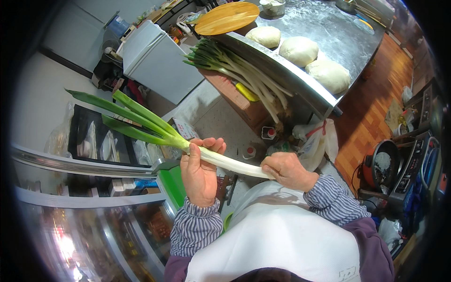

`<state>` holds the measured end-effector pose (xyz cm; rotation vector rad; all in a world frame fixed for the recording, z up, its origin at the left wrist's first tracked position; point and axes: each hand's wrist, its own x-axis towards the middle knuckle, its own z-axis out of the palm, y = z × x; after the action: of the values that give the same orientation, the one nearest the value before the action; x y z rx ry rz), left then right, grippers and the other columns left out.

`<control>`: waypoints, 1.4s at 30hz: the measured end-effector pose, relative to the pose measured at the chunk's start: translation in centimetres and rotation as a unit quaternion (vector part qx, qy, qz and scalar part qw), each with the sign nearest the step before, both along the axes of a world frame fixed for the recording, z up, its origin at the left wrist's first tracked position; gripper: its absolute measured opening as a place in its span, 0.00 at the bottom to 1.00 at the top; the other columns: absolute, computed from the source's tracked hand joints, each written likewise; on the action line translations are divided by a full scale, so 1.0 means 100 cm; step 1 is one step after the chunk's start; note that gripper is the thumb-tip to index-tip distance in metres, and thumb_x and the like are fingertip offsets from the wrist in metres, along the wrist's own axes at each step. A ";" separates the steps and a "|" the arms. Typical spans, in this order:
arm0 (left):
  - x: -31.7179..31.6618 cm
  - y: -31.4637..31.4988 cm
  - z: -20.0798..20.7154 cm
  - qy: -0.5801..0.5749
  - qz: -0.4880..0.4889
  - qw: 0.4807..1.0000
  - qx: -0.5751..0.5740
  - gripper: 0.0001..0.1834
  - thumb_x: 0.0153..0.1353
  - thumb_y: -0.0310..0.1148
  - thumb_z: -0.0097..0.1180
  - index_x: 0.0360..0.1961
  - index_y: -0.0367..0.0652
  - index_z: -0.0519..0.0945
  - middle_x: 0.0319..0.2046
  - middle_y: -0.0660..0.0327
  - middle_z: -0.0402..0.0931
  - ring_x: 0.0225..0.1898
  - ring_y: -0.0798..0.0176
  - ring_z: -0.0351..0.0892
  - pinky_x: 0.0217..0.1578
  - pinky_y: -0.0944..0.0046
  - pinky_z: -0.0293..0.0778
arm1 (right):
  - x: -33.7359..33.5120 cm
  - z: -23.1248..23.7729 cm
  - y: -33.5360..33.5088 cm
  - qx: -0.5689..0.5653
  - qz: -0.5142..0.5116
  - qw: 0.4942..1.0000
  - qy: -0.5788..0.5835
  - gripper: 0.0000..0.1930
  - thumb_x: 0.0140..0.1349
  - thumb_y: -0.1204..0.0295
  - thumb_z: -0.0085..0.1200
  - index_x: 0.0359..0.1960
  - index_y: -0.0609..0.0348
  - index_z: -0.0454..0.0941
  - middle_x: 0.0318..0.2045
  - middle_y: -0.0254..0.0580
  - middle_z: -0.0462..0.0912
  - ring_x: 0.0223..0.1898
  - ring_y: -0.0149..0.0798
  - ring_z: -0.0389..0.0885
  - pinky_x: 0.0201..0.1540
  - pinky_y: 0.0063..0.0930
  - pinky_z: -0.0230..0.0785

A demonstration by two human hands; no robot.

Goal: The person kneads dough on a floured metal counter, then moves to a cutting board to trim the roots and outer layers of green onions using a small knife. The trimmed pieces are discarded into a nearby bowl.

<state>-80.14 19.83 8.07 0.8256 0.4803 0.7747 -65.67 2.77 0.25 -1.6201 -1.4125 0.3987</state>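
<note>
A single long green onion (230, 164) lies across in front of me, its green leaves pointing to the upper left and its white stalk to the right. My left hand (202, 171) is closed around the stalk just below where the leaves fork, thumb on the near side. The white end is pinched in my right hand (289, 170), whose fingers curl over the tip and hide it. Beyond my hands, a bunch of green onions (244, 73) with roots rests on a brown cardboard box (223, 89) beneath the table's edge.
Three dough mounds (299, 50) sit on the floured metal table (343, 33), near a round wooden board (228, 18). At left are a white freezer (159, 61) and a glass-fronted case (94, 202). To the right, a pan (383, 164) stands by a stove; a plastic bag (324, 141) hangs below the table.
</note>
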 end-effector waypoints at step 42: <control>0.019 -0.028 0.008 -0.004 -0.190 0.965 0.179 0.13 0.65 0.38 0.55 0.44 0.40 0.72 0.57 0.46 0.69 0.63 0.48 0.66 0.63 0.48 0.62 | -0.002 0.030 0.019 -0.039 0.028 0.979 0.199 0.07 0.60 0.70 0.49 0.32 0.61 0.76 0.27 0.49 0.80 0.28 0.52 0.79 0.32 0.39 0.71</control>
<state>-78.22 17.02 8.91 1.2089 0.1619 0.5118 -65.86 4.71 3.30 -1.4631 -1.1500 0.7736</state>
